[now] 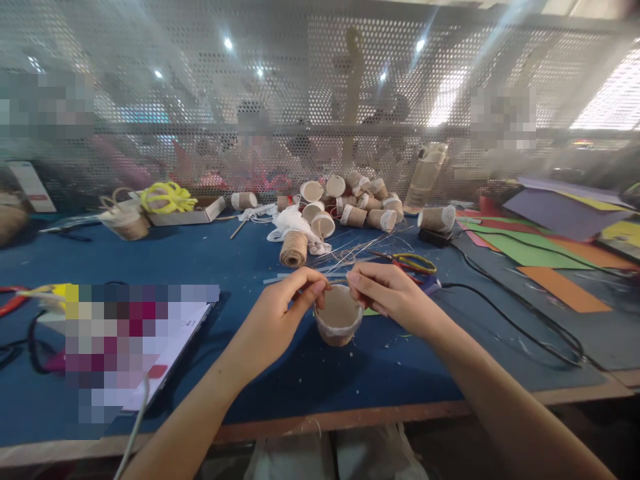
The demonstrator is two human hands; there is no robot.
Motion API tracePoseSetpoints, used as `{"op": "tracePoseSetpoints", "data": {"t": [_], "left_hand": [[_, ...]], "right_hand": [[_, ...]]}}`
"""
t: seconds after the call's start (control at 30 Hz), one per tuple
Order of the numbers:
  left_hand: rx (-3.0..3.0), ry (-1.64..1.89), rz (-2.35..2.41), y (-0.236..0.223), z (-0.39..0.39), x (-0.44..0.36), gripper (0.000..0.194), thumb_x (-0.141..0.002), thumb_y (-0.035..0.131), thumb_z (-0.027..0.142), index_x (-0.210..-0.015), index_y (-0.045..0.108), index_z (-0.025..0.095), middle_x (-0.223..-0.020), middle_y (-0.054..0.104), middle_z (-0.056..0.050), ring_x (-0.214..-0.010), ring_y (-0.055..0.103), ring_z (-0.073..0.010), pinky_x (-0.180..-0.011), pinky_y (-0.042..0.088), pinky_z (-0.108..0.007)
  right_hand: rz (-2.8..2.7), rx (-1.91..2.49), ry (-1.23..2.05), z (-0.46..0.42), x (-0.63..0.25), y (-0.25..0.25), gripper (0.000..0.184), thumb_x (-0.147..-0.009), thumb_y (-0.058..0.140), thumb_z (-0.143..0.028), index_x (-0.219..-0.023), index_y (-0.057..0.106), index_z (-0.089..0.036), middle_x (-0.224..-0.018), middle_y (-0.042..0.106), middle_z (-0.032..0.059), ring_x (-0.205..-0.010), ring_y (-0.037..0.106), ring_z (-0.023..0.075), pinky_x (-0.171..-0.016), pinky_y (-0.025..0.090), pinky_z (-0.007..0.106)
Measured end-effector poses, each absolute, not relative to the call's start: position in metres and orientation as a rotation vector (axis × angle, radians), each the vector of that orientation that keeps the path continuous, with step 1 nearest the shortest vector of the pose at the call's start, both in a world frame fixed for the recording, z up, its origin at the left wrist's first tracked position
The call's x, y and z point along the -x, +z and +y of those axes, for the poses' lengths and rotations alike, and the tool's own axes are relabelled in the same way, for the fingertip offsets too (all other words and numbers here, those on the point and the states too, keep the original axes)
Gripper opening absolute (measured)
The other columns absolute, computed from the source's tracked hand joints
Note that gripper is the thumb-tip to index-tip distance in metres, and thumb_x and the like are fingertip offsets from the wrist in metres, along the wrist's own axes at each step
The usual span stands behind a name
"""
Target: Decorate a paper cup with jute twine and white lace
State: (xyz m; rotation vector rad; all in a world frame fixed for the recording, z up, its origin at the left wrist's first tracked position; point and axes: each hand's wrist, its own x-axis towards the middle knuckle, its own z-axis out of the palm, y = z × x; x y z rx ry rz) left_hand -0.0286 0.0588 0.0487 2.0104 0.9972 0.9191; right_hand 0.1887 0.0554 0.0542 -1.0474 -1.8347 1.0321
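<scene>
A small cup (339, 335) wrapped in brown burlap-like material, with a whitish trim round its rim, stands upright on the blue table in front of me. My left hand (299, 297) is at the cup's left rim, thumb and fingers pinched together. On the opposite side, my right hand (379, 292) is also closed in a pinch by the rim. Whatever lies between the fingertips of either hand is too small to make out. Just beyond the hands is a spool of brown twine (293, 249), beside loose thin strands.
Several similar cups (353, 215) lie piled at the back. Yellow-handled pliers (415, 262) and a black cable (520, 319) are to the right, near coloured paper sheets (565, 290). A cup with a handle (129, 225) and yellow ribbon (169, 198) stand at left.
</scene>
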Motion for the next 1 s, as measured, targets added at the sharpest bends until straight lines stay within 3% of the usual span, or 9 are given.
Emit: {"op": "tracePoseSetpoints", "data": {"t": [0.2,0.47,0.67,1.0], "left_hand": [[-2.049,0.899,0.996,0.0498,0.0581,0.0261,0.025,-0.106,0.042,0.037,-0.094,0.058,0.022,-0.08,0.058,0.004,-0.077,0.056,-0.0138,-0.075,0.041,-0.025],[-2.05,0.868,0.989,0.0523,0.0586,0.0278,0.027,-0.105,0.043,0.038,-0.093,0.061,0.022,-0.085,0.063,0.002,-0.081,0.059,-0.0155,-0.077,0.043,-0.026],[-2.035,0.831,0.99,0.0527,0.0597,0.0314,0.03,-0.103,0.048,0.041,-0.089,0.067,0.022,-0.09,0.072,0.001,-0.088,0.064,-0.0184,-0.084,0.045,-0.029],[-2.022,0.866,0.986,0.0517,0.0597,0.0305,0.032,-0.105,0.046,0.042,-0.09,0.066,0.023,-0.084,0.071,0.003,-0.08,0.064,-0.0149,-0.079,0.044,-0.025]], "right_hand": [[-1.841,1.016,1.015,0.0564,-0.187,0.053,0.053,-0.098,0.049,-0.06,-0.063,0.042,-0.021,-0.061,0.038,-0.0052,-0.055,0.033,0.0097,-0.053,0.028,0.026],[-1.88,1.022,0.988,0.0548,-0.1893,0.0561,0.048,-0.1,0.048,-0.054,-0.065,0.042,-0.021,-0.062,0.037,-0.0051,-0.056,0.033,0.0098,-0.053,0.027,0.026],[-1.814,1.002,1.04,0.0564,-0.1904,0.0566,0.051,-0.097,0.052,-0.059,-0.064,0.048,-0.02,-0.059,0.04,-0.0054,-0.053,0.034,0.0085,-0.049,0.025,0.025],[-1.743,1.011,1.114,0.0578,-0.1881,0.0568,0.052,-0.096,0.052,-0.063,-0.068,0.055,-0.018,-0.059,0.053,-0.004,-0.046,0.031,0.0057,-0.044,0.022,0.024]]}}
